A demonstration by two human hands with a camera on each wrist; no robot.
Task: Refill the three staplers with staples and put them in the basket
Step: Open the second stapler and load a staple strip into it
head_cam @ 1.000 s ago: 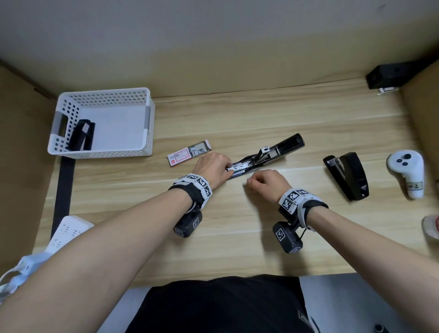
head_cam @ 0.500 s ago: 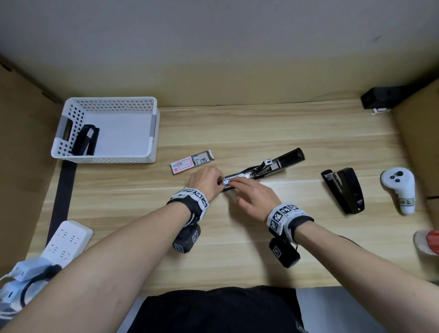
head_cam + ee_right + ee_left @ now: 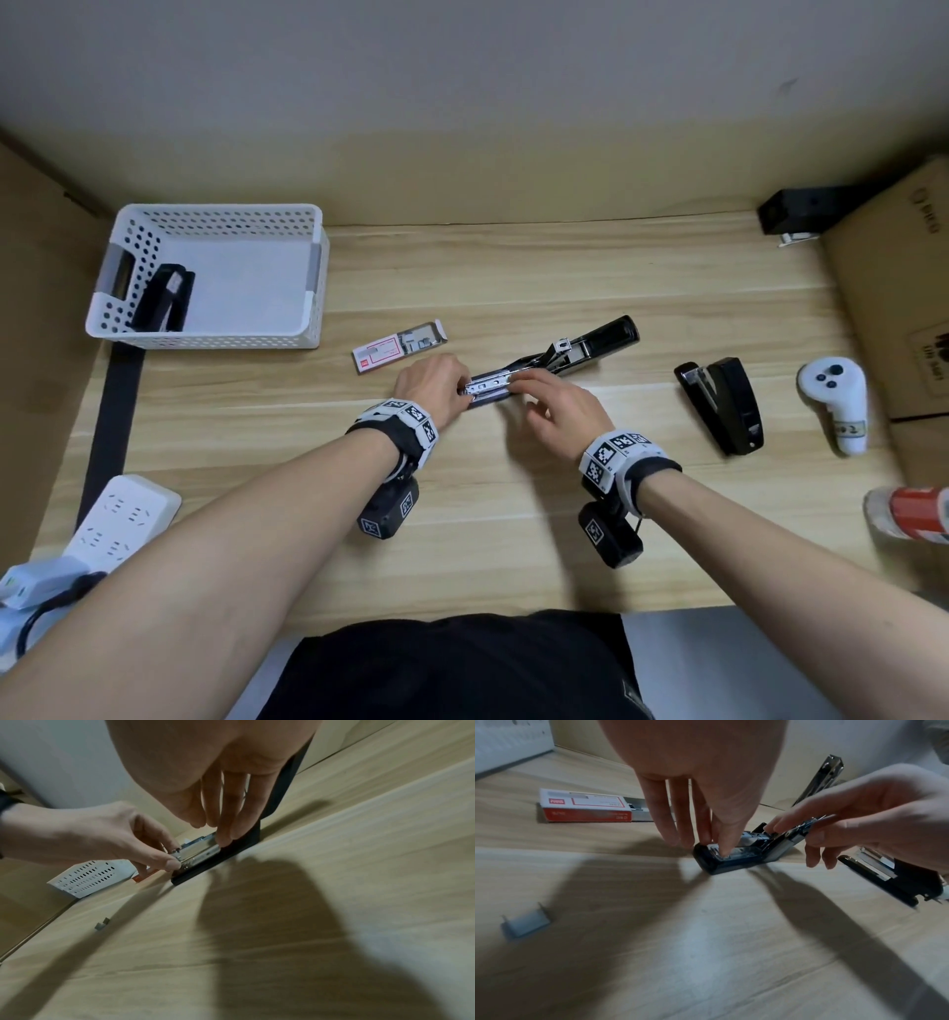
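1. The open stapler lies mid-surface, lid folded back and magazine exposed.
2. The left hand pinches the magazine's front end.
3. The right hand pinches the magazine just behind it.
4. The second stapler lies inside the basket, far left.
5. The third stapler lies on the surface, right of both hands.

head: high, looking down on desk | wrists: low, close, facing inward | shared: open stapler

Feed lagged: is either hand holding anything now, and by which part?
Both grip the open stapler: the left hand pinches the front tip of its metal magazine, the right hand pinches the same rail just behind.
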